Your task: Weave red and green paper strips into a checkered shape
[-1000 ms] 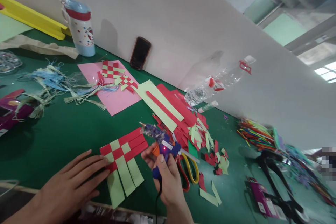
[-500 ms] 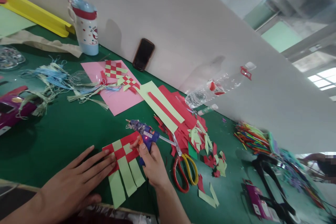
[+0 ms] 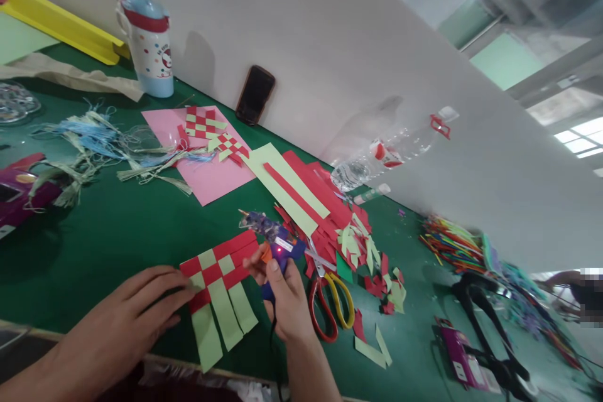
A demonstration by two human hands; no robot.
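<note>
In the head view a woven paper mat (image 3: 219, 270) of red and pale green strips lies on the table, with several green strip ends hanging loose toward me. The bent fingertips of my left hand (image 3: 141, 304) touch its left edge, and the thumb stays apart from them. My right hand (image 3: 282, 292) grips a blue hot glue gun (image 3: 285, 245), whose nozzle points up and left above the table. A small red light glows on its body. Just right of that hand lie scissors (image 3: 332, 301) with one red and one yellow handle loop.
Red and green paper sheets and scraps (image 3: 325, 213) lie beyond the scissors. Small woven pieces rest on pink paper (image 3: 207, 182). Along the wall stand a phone (image 3: 255, 94), a flask (image 3: 151, 50) and a plastic bottle (image 3: 377, 160). A black strap-like object (image 3: 490, 333) lies at right.
The glue gun in my right hand has moved right and slightly up, away from the mat. My left fingers have drawn back from flat on the mat to its left edge.
</note>
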